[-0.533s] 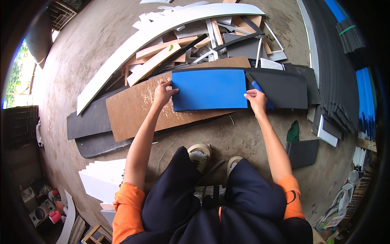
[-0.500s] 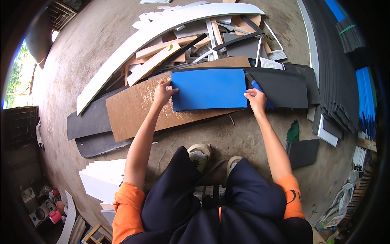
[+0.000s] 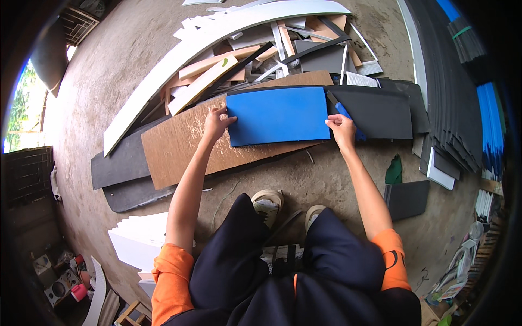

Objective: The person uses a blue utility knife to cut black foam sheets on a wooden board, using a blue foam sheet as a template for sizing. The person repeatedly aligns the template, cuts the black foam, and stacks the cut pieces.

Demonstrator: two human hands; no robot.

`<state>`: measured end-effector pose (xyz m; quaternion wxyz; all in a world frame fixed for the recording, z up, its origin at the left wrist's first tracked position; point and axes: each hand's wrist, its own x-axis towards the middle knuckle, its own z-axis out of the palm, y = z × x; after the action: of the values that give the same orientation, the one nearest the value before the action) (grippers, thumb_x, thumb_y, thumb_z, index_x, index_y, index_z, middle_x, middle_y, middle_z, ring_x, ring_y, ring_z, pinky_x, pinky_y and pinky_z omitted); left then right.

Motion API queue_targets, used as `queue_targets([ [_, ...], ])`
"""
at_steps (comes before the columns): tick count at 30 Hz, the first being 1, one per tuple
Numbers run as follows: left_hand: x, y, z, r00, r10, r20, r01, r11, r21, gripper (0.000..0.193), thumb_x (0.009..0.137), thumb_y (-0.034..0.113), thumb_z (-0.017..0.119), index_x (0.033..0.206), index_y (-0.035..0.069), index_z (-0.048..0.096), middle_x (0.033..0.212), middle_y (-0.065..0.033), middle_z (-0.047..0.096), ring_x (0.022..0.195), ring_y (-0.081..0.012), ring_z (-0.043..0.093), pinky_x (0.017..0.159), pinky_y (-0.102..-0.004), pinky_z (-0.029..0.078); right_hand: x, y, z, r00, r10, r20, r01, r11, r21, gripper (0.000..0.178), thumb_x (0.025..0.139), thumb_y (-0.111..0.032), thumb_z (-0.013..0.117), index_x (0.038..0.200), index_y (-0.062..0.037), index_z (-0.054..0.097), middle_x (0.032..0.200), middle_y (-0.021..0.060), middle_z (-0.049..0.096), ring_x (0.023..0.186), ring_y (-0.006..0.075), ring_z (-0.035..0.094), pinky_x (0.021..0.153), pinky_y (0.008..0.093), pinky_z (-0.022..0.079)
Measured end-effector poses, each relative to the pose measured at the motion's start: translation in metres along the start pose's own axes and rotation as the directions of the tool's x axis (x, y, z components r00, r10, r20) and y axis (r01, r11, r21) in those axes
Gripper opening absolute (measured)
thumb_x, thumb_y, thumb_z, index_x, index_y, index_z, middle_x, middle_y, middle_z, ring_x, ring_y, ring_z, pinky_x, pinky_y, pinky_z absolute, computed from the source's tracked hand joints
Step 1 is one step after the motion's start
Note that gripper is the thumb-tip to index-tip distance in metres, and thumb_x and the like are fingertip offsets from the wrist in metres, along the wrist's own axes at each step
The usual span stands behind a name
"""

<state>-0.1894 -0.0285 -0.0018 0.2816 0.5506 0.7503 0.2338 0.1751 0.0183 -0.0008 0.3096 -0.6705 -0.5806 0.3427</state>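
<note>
A rectangular blue sheet, apparently foam, lies between my hands over a brown wooden board. My left hand pinches its left edge between thumb and fingers. At the right edge, my right hand closes on the sheet with thumb and fingertips. A blue-handled cutter knife slants behind my right hand, its blade toward the sheet's upper right corner; whether my fingers also hold it cannot be made out. Beneath the knife is a dark grey sheet.
Past the board lies a heap of offcuts, bordered by a long curved white strip. Stacked dark sheets and blue sheets line the right side. White sheets stand near my left arm. A green scrap and dark piece lie at right.
The view has shifted slightly, and the blue sheet sits a little higher and farther left in it. Both hands keep the same grip on its edges.
</note>
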Motion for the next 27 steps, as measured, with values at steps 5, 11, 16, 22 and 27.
queue_targets([
  [5,-0.002,0.002,0.002,1.0,0.002,-0.003,-0.002,1.0,-0.004,0.052,0.066,0.025,0.072,0.111,0.002,0.057,0.096,-0.0169,0.058,0.087,-0.0297,0.059,0.078,-0.0354,0.046,0.0,0.0,0.0,1.0,-0.013,-0.013,0.013,0.999,-0.035,0.017,0.068,-0.011,0.069,0.08,-0.0006,0.064,0.073,0.0097,0.065,0.068,0.0169,0.064,0.065,0.0271,0.049],
  [11,0.001,0.007,0.002,0.999,-0.041,-0.021,0.04,0.998,-0.043,0.048,0.069,0.023,0.071,0.109,0.001,0.057,0.091,-0.0161,0.061,0.08,-0.0263,0.061,0.073,-0.0349,0.048,0.008,-0.001,0.004,0.999,0.0,-0.034,0.0,1.0,-0.018,0.017,0.068,-0.011,0.07,0.08,-0.0005,0.064,0.073,0.0098,0.065,0.069,0.0176,0.064,0.064,0.028,0.049],
  [16,-0.018,0.034,0.013,0.959,-0.003,-0.282,0.008,1.0,0.016,0.027,0.073,0.016,0.067,0.094,0.002,0.062,0.084,-0.0132,0.062,0.077,-0.0236,0.062,0.067,-0.0322,0.049,0.006,-0.006,0.003,1.0,0.0,-0.03,-0.003,0.996,-0.088,0.017,0.07,-0.012,0.068,0.081,-0.0007,0.063,0.074,0.01,0.065,0.069,0.019,0.064,0.063,0.0289,0.049],
  [22,-0.03,0.006,-0.004,0.977,0.199,-0.08,-0.207,0.973,-0.104,0.038,0.07,0.016,0.07,0.103,0.006,0.054,0.1,-0.0151,0.058,0.086,-0.0246,0.061,0.066,-0.0323,0.051,0.006,-0.01,0.006,1.0,-0.004,0.013,0.006,0.992,-0.129,0.017,0.071,-0.013,0.067,0.082,-0.0014,0.062,0.074,0.01,0.065,0.068,0.0202,0.063,0.062,0.0302,0.049],
  [27,-0.06,0.018,-0.008,0.898,0.431,0.087,-0.439,0.892,0.106,0.075,0.059,0.015,0.077,0.125,0.007,0.042,0.122,-0.023,0.043,0.105,-0.0339,0.048,0.089,-0.0382,0.044,0.008,-0.005,-0.001,1.0,0.003,0.006,-0.002,0.985,-0.172,0.017,0.071,-0.013,0.067,0.082,-0.0016,0.062,0.075,0.0102,0.065,0.07,0.0205,0.064,0.064,0.0303,0.048],
])
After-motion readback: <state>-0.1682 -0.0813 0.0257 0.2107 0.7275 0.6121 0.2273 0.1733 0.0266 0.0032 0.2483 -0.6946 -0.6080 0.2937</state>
